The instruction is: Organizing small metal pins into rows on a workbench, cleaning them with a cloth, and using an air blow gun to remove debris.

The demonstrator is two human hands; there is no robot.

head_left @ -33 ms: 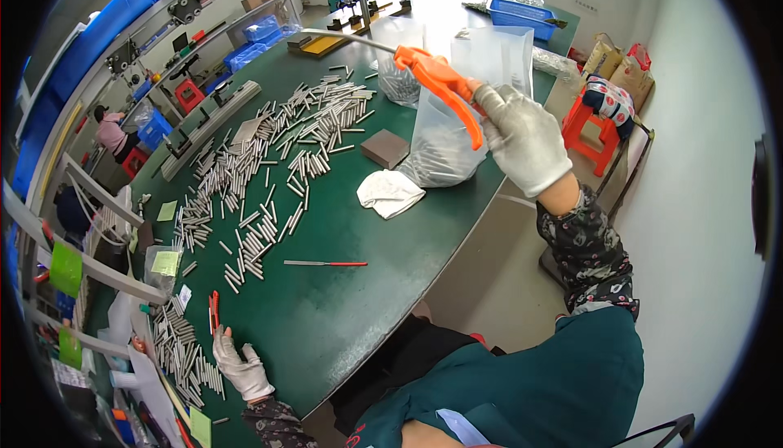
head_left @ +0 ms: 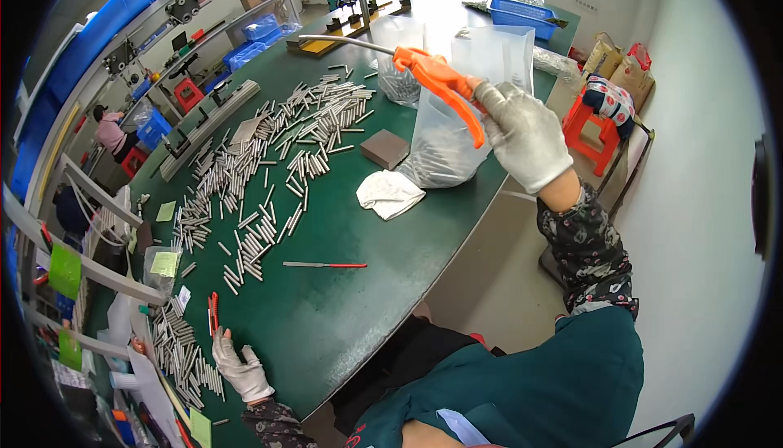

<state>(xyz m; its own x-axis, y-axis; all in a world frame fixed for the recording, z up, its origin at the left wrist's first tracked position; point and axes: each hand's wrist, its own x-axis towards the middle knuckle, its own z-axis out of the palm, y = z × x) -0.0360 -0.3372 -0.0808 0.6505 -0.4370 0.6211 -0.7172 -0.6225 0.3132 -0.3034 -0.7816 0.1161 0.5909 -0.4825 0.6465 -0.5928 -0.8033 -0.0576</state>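
My right hand (head_left: 522, 134), in a white glove, is raised over the far right of the green table (head_left: 342, 326) and grips an orange air blow gun (head_left: 436, 81). Its long metal nozzle points left. Just beneath stands a clear plastic bag (head_left: 457, 138) with small metal parts in the bottom. My left hand (head_left: 241, 370), also gloved, lies flat on the table's near left edge with fingers apart, holding nothing. It rests beside a heap of short metal rods (head_left: 183, 354) and a small red-handled tool (head_left: 213, 311).
Several metal rods (head_left: 277, 146) are spread across the table's left and middle. A white cloth (head_left: 389, 193), a brown block (head_left: 384, 148) and a thin red-handled file (head_left: 326, 265) lie near the bag. A blue tray (head_left: 522, 15) sits far back, a red stool (head_left: 591, 126) to the right.
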